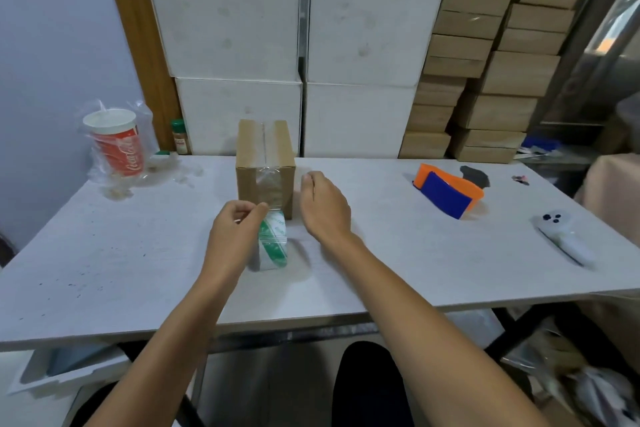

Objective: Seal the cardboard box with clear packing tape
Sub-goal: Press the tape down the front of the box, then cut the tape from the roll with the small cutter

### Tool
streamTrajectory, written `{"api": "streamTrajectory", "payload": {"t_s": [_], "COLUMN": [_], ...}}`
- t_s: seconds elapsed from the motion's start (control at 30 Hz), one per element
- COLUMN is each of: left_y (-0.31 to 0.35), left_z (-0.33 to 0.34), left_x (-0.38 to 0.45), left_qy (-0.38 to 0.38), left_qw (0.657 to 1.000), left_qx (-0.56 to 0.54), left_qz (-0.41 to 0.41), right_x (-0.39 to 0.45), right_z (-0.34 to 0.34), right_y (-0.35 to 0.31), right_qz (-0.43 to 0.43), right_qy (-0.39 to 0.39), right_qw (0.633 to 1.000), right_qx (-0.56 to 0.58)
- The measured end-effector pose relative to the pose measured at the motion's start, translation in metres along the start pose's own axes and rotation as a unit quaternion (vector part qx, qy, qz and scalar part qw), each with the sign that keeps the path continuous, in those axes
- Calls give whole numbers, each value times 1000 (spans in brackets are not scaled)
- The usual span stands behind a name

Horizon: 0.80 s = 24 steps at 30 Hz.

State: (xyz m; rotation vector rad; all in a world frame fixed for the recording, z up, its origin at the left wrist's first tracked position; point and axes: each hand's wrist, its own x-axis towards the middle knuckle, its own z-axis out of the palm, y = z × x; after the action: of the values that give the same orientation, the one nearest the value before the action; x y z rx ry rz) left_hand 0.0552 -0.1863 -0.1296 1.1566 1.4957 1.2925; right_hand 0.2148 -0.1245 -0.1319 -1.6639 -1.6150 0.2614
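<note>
Box: the small cardboard box [265,163] stands near the middle of the white table [104,253], its flaps closed and a strip of clear tape [268,184] running along the top seam and down the near face.
Tape roll: the clear packing tape roll [273,246] with green print stands on edge just in front of the box, seemingly still joined to the strip, so the tape appears not yet cut.
Left hand: the left hand [235,236] pinches the tape at the roll's top between thumb and fingers, probably to keep it taut for tearing.
Right hand: the right hand [323,204] hovers just right of the box, fingers loosely curled and holding nothing, likely ready to steady it.
Nearby: an orange and blue tape dispenser [448,192] lies well apart, unused.
</note>
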Motion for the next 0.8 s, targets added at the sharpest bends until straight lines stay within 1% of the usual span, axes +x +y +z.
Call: {"api": "streamTrajectory", "payload": {"t_s": [0.33, 0.67, 0.8], "left_y": [4, 7, 9], "left_z": [3, 4, 4], "left_x": [1, -2, 0], "left_qy": [-20, -28, -31], "left_qw": [1000, 999, 998], "left_qx": [-5, -22, -30], "left_qz": [-12, -39, -36], "right_x": [-11, -28, -28], "right_z": [14, 22, 20], "right_y": [36, 43, 43], "right_qz": [0, -40, -30], "right_qy": [-31, -10, 14], "right_qw": [992, 977, 976], "right_qx": [-120, -211, -217]}}
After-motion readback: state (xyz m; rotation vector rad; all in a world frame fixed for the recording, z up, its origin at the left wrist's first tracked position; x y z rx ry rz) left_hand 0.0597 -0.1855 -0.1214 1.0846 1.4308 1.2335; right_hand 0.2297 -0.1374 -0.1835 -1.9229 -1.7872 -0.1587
